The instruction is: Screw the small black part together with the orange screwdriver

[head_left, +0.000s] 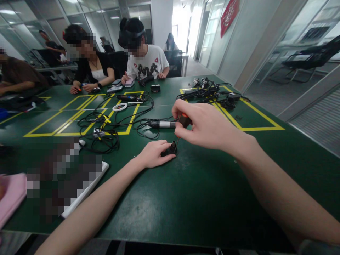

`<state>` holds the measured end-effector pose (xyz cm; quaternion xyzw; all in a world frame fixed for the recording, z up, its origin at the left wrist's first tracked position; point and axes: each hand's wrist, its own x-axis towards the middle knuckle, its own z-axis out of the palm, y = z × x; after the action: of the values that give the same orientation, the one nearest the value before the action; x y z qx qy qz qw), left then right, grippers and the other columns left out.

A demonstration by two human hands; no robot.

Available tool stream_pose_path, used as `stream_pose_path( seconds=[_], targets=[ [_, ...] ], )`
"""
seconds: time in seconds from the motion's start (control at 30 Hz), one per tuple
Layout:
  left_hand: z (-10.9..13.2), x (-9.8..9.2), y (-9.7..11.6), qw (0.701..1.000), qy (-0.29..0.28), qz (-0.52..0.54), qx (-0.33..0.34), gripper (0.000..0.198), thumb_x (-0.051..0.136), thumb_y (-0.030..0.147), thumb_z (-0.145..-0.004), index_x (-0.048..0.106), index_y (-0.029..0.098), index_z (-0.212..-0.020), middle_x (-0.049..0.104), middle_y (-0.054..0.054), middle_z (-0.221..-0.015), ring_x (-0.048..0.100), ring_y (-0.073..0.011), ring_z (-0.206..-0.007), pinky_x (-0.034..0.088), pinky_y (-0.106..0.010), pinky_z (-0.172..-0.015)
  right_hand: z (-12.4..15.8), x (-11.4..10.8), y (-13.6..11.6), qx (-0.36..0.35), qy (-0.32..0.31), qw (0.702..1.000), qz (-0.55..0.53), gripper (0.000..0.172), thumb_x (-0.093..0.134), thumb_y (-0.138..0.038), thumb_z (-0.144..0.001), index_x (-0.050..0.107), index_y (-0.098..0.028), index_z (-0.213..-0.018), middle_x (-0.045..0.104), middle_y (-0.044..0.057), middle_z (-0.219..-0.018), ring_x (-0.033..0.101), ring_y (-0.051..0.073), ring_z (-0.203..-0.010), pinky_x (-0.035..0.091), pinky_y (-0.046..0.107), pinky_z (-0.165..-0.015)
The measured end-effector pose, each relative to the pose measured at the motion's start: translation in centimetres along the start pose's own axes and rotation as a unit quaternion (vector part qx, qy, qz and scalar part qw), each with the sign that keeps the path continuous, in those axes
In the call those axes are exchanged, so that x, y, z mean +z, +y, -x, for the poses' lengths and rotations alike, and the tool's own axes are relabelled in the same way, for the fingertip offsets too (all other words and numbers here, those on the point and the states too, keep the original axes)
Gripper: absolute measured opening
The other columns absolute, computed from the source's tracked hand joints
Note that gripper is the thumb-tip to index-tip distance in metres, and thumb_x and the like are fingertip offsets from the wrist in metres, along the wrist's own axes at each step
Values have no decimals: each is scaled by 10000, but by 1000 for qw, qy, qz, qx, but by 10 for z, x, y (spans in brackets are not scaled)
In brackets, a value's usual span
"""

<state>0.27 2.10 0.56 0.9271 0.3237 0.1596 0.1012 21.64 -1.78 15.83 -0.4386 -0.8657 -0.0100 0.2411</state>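
My left hand (153,153) rests on the green table (159,198), its thumb and fingers closed around a small black part (174,146). A short round post stands up from that part; much of the rest is covered by the fingers. Above and to the right, my right hand (207,122) grips a screwdriver (186,120) with a dark and orange handle. Its thin shaft points down beside the post. Whether the tip sits in a screw is too small to tell. Just behind lies a black and silver cylindrical tool (164,124) with a cable.
Coiled black cables (102,140) lie to the left, near a white ring (120,107). A heap of black cabled devices (205,90) is at the back right, inside yellow tape (262,128). A white-edged blurred object (87,189) lies front left. Co-workers (146,63) sit across the table.
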Motion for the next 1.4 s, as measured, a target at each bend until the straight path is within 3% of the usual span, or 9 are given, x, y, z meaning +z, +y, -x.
stream_pose_path(
  seconds=[0.2,0.4,0.57,0.8,0.97,1.13,1.2,1.33,1.4],
  targets=[
    [2,2,-1,1000,7,-7,5,295,613,485,-1069,682,199,-1040,668,-35,-903,659,-200,-804,479,-293,-714,-1,2,-8,53,-19,996,74,311,501,-464,-1029,651,-202,-956,679,45,-732,577,209,-671,254,311,-649],
    [2,3,-1,1000,5,-2,11,308,607,492,-1075,674,192,-1048,716,-66,-1020,702,-225,-912,511,-305,-779,1,6,-4,-9,14,999,32,209,561,-277,-875,650,-176,-1035,690,41,-800,545,175,-656,297,286,-656],
    [1,3,0,1000,8,-12,7,327,608,511,-1073,677,195,-1030,685,-44,-927,675,-207,-841,491,-293,-745,-1,7,-3,37,11,998,57,342,491,-493,-1010,627,-203,-887,670,40,-706,561,197,-638,261,299,-628],
    [1,3,1,1000,10,-11,12,328,602,512,-1075,680,197,-1026,660,-32,-888,647,-196,-800,476,-287,-723,-2,6,-1,7,22,1000,19,183,512,-287,-880,630,-183,-974,651,34,-742,535,169,-633,303,281,-646],
    [1,4,0,1000,9,-11,8,322,616,512,-1067,690,198,-1054,655,-30,-880,646,-197,-792,472,-290,-715,-1,4,-5,63,5,996,56,375,438,-509,-1011,601,-218,-840,583,29,-661,512,188,-628,235,308,-625],
    [2,3,0,1000,11,-9,6,312,640,502,-1055,692,195,-1046,655,-32,-890,648,-198,-800,463,-287,-711,-1,3,-6,46,6,999,16,190,467,-338,-905,592,-209,-969,577,13,-714,482,164,-631,262,299,-639],
    [2,3,0,1000,13,-9,6,306,649,493,-1051,691,192,-1021,645,-28,-874,640,-196,-791,454,-287,-706,-2,2,-6,50,13,999,5,153,481,-343,-870,562,-215,-894,551,9,-705,452,158,-631,259,303,-639],
    [1,2,1,1000,8,-11,4,311,635,496,-1057,684,198,-980,631,-20,-850,623,-186,-769,445,-283,-695,-3,1,-8,98,9,995,5,439,398,-541,-985,433,-226,-682,440,4,-592,371,158,-594,210,332,-628],
    [1,2,1,1000,6,-11,4,320,625,503,-1060,680,200,-970,629,-18,-848,621,-183,-767,448,-280,-695,-3,2,-7,102,12,995,-9,399,424,-533,-988,468,-230,-733,477,2,-607,410,162,-601,227,324,-629]
  ],
)
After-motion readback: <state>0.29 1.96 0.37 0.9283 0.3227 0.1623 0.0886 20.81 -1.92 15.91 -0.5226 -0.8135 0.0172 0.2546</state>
